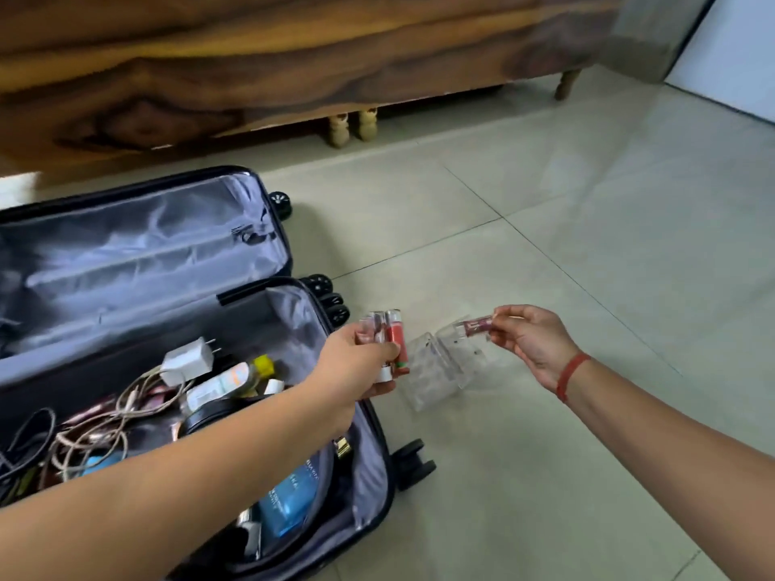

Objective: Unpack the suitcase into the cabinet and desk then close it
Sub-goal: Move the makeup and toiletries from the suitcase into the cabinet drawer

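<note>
Just over suitcase (126, 245), left hand (360, 364) grips tubes (393, 335).

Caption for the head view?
Left hand holds a bunch of small cosmetic tubes while right hand pinches a dark red tube over a clear plastic organizer beside the open black suitcase.

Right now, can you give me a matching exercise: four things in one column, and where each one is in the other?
Things:
1 charger
2 clear box
3 bunch of tubes
4 single tube

Places:
A in the right hand
B in the suitcase
C on the floor
D in the left hand

Pairs: 1-B, 2-C, 3-D, 4-A
</note>
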